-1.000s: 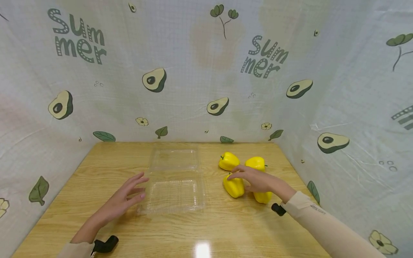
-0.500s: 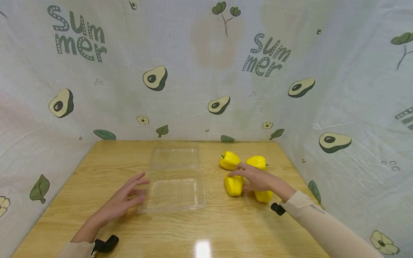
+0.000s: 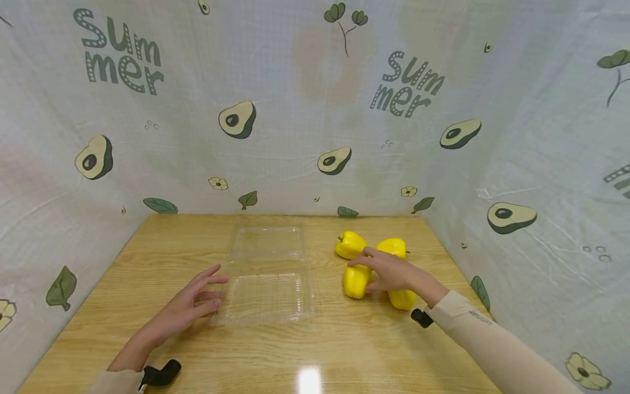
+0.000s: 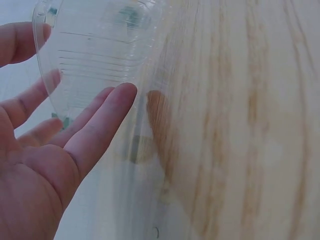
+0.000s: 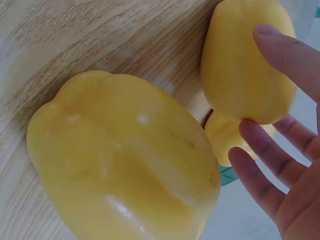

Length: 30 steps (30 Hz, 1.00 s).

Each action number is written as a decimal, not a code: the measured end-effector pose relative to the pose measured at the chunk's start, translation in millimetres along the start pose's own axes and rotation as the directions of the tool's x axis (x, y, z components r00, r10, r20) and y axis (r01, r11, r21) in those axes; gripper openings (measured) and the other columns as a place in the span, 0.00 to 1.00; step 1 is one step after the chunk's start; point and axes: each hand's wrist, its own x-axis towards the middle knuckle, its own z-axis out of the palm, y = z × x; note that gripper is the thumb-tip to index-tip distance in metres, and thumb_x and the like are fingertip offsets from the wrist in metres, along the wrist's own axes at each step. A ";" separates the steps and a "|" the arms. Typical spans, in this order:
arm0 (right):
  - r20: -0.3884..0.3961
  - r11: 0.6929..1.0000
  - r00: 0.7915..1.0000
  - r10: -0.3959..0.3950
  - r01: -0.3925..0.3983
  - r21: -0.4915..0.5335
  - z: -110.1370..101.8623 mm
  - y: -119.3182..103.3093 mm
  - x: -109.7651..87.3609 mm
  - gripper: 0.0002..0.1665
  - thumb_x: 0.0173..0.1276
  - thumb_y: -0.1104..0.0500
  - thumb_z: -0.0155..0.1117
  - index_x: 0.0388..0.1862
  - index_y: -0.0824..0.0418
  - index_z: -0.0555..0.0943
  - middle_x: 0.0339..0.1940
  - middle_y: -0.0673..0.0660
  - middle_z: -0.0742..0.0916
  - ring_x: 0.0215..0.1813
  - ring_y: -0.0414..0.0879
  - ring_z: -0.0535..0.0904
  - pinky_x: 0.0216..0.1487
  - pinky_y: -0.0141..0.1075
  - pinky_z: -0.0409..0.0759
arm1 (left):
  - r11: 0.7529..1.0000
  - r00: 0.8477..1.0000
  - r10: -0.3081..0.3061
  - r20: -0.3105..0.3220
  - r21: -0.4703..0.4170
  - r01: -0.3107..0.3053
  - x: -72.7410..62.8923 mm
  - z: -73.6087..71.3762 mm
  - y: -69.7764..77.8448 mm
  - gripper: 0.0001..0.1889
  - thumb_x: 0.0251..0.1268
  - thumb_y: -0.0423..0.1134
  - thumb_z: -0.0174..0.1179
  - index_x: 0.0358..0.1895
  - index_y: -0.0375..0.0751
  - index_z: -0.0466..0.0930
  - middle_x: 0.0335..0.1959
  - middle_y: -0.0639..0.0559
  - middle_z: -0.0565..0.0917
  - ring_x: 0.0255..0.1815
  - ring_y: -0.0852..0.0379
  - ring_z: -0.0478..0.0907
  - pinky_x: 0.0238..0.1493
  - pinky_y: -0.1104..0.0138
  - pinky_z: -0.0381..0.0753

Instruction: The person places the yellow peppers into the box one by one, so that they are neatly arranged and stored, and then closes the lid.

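My right hand (image 3: 391, 271) holds a yellow bell pepper (image 3: 355, 283) between thumb and fingers. In the right wrist view the thumb lies along that pepper's side and the fingertips are at its end. Another yellow bell pepper (image 3: 402, 300) sits under my right wrist, large in the foreground of the right wrist view. Two more, a left one (image 3: 349, 245) and a right one (image 3: 392, 248), lie behind the hand. My left hand (image 3: 189, 301), fingers loosely spread, is at the left edge of a clear plastic clamshell box (image 3: 268, 319), its lid (image 3: 268, 241) folded back.
The wooden table (image 3: 256, 355) reaches back to a printed cloth (image 3: 275, 180), which also encloses the left and right sides. Light reflects off the table near its front.
My right hand has closed in on the pepper, which has turned more upright and shifted slightly. The left hand and the box have stayed about where they were.
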 end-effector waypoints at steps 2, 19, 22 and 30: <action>-0.002 1.000 1.000 0.016 -0.016 0.004 0.8 -0.3 1.0 0.40 0.62 0.51 0.85 0.71 0.53 0.80 0.56 0.54 0.80 0.47 0.45 0.77 0.52 0.46 0.83 | 1.000 1.000 -0.005 0.005 -0.011 0.005 0.2 -0.1 -0.8 0.28 0.81 0.35 0.60 0.78 0.33 0.66 0.89 0.39 0.39 0.72 0.24 0.70 0.55 0.67 0.86; -0.023 0.996 0.998 0.058 -0.056 0.064 3.8 -4.4 5.7 0.41 0.62 0.47 0.84 0.70 0.58 0.79 0.69 0.55 0.80 0.67 0.54 0.79 0.71 0.54 0.78 | 0.999 1.000 0.009 0.016 -0.033 -0.008 -0.2 -1.2 -1.6 0.29 0.81 0.37 0.61 0.78 0.32 0.64 0.89 0.38 0.38 0.72 0.24 0.71 0.55 0.64 0.87; -0.027 0.997 0.998 0.055 -0.053 0.064 4.3 -4.3 6.9 0.41 0.62 0.47 0.84 0.70 0.60 0.79 0.68 0.55 0.81 0.67 0.54 0.79 0.71 0.55 0.77 | 0.999 1.000 0.013 0.016 -0.032 -0.013 -0.3 -1.6 -1.8 0.30 0.81 0.37 0.61 0.78 0.32 0.64 0.89 0.38 0.38 0.71 0.25 0.71 0.55 0.64 0.87; -0.012 0.996 0.997 0.070 -0.069 0.061 6.5 -4.4 8.9 0.37 0.64 0.44 0.82 0.68 0.51 0.79 0.67 0.53 0.82 0.65 0.52 0.79 0.70 0.54 0.78 | 1.000 1.000 0.013 0.012 -0.023 -0.013 0.0 -1.6 -2.4 0.29 0.81 0.36 0.61 0.78 0.32 0.65 0.89 0.38 0.39 0.71 0.25 0.72 0.55 0.65 0.87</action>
